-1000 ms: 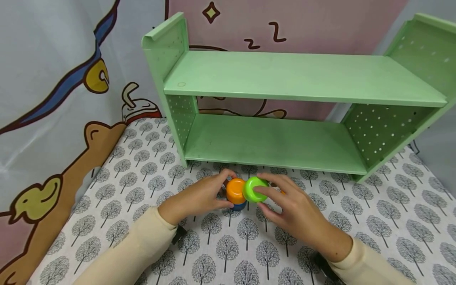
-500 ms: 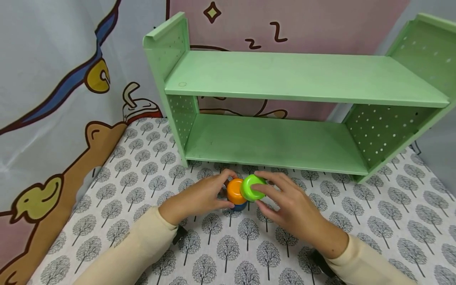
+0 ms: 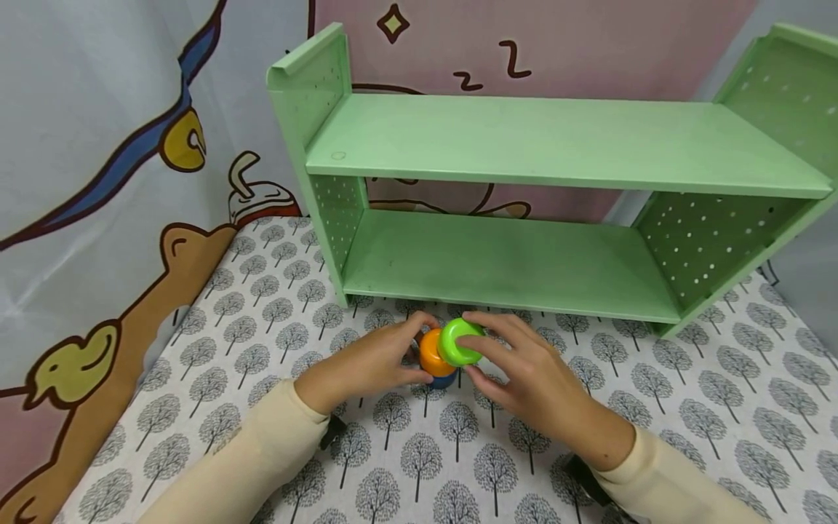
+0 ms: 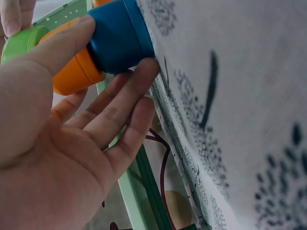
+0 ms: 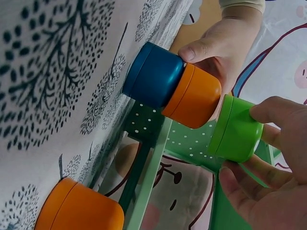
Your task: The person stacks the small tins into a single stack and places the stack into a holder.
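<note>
The green cup [image 5: 235,128] is pinched between the fingers of the right hand [image 3: 537,375], just above the orange cup [image 5: 194,96]; whether the 2 touch cannot be told. The orange cup is stacked on the blue cup [image 5: 154,75], which is clasped on the tabletop [image 3: 409,498] by the curled fingers and thumb of the left hand [image 3: 366,367]. Nearby, a 2nd orange cup [image 5: 82,208] is seen.

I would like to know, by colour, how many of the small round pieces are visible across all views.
Blue piece: 1
Orange: 2 (stacked orange piece, separate orange piece)
Green piece: 1
Total: 4
</note>
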The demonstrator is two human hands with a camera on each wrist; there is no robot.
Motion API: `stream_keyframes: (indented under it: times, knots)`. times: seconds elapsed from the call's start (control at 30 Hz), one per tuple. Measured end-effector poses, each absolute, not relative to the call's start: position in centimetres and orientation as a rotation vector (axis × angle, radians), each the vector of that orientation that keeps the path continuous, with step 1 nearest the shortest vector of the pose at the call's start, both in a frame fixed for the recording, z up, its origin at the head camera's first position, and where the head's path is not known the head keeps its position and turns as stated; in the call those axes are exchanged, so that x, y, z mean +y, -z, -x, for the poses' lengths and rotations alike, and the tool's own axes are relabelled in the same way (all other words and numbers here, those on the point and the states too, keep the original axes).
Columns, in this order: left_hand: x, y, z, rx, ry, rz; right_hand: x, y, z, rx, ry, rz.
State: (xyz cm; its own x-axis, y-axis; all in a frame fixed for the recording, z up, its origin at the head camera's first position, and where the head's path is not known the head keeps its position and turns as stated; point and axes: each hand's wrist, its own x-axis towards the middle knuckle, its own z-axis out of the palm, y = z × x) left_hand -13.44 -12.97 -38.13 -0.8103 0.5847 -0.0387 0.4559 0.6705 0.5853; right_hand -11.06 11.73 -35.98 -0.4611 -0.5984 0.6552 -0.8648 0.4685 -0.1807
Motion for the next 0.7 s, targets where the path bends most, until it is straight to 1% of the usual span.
stream_keyframes:
  times: [0.7]
  knots:
    - [-13.01,38.13,13.49,2.659,-0.833,-0.84,11.07,36.06,11.15,-2.225,-0.688,-1.197]
